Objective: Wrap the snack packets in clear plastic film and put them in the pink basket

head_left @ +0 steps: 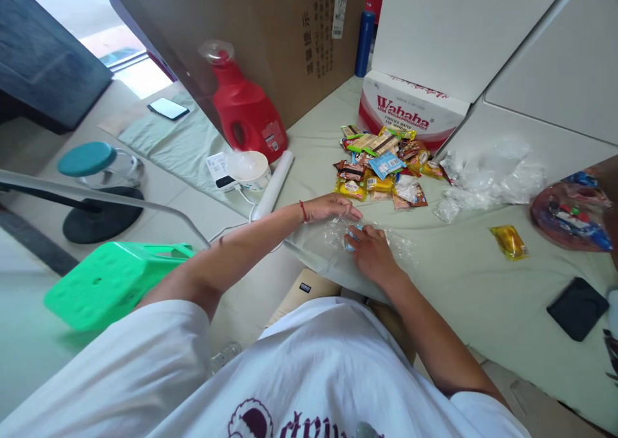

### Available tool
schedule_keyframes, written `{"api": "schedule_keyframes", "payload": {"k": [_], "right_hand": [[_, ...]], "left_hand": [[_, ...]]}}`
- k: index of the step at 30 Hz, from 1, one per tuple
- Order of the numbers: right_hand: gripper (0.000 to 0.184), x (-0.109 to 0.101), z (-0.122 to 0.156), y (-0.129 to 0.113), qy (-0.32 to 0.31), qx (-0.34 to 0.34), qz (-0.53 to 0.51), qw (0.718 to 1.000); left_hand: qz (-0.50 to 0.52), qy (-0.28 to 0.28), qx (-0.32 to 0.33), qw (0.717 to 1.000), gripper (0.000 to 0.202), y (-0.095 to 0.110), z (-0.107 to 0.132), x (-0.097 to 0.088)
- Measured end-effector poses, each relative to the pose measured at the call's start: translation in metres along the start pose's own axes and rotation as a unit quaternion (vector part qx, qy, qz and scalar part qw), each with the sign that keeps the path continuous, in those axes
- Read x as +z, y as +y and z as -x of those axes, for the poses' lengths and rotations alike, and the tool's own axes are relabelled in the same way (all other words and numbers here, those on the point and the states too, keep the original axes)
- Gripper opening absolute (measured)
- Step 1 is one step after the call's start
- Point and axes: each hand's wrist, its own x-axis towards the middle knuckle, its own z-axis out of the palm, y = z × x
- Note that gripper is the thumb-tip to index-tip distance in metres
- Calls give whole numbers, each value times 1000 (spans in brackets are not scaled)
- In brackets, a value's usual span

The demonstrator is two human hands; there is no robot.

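Observation:
At the near edge of the cloth-covered table lies a clear plastic bag (402, 245), thin and crumpled. My left hand (331, 208), with a red string at its wrist, is at the bag's far side, its fingers partly curled and closed on the film. My right hand (374, 252) bends its fingers over a small light-blue snack packet (349, 238), which is mostly covered by them and by the film. Just beyond both hands is a pile of wrapped snacks (381, 167) in yellow, green, brown and blue wrappers.
Crumpled clear plastic (497, 177), a filled bag (572, 216), a yellow packet (510, 242) and a black flat item (577, 308) lie right. A Wahaba-like printed carton (410, 113) stands behind. Left are a red jug (248, 109), white tub (251, 171), white roll (273, 185) and green stool (111, 283).

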Motion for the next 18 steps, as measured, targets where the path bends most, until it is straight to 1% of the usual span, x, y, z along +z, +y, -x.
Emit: {"api": "schedule_keyframes", "payload": {"k": [3, 5, 7, 10, 12, 14, 15, 17, 18], "right_hand": [[39, 7, -2, 5, 29, -10, -44, 999], [40, 14, 0, 9, 63, -15, -85, 994], [37, 21, 3, 11, 108, -10, -120, 987], [26, 29, 10, 11, 179, 2, -164, 970], [19, 32, 14, 11, 222, 15, -194, 955], [16, 34, 15, 11, 264, 36, -223, 938], [18, 35, 15, 11, 282, 46, -236, 929], [29, 36, 14, 12, 302, 58, -256, 916], [38, 36, 14, 11, 305, 62, -263, 913]], "left_hand": [[-69, -36, 10, 997, 35, 2, 12, 8], [-137, -38, 39, 989, 32, 3, 23, 14], [-203, -25, 84, 975, 30, 2, 33, 21], [-278, 10, 143, 950, 29, -4, 43, 31], [-313, 26, 163, 935, 30, -10, 45, 36], [-341, 18, 178, 923, 25, -18, 46, 42], [-353, 7, 184, 917, 19, -23, 46, 45], [-367, -8, 183, 912, 2, -32, 45, 52], [-370, -8, 172, 913, 16, -36, 45, 57]]}}
